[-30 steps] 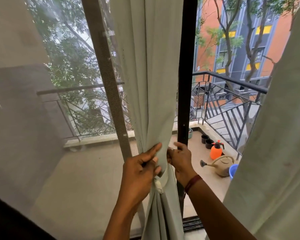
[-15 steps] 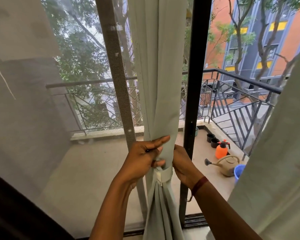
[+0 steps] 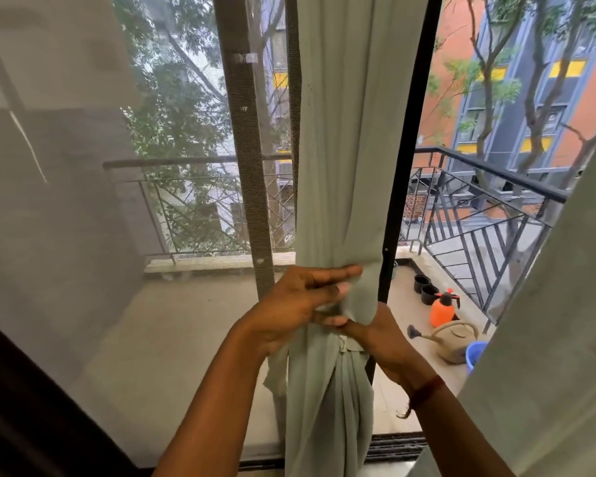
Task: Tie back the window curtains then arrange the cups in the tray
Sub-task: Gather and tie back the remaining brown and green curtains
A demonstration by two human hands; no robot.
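A pale green curtain hangs gathered in front of the dark door frame, cinched by a matching tie-back band at waist height. My left hand pinches a fold of the curtain just above the band, its upper fingers stretched out to the right. My right hand reaches in from the right and holds the curtain at the band; its fingers are mostly hidden behind the cloth. A second pale curtain hangs loose at the right edge. No cups or tray are in view.
Behind the glass and mesh screen lies a balcony with a black railing. On its floor stand an orange spray bottle, a beige watering can, a blue bucket and two black pots.
The view has shifted left, so the curtain and hands sit further right. My left hand has spread its upper fingers; my right hand has dropped lower, to the band.
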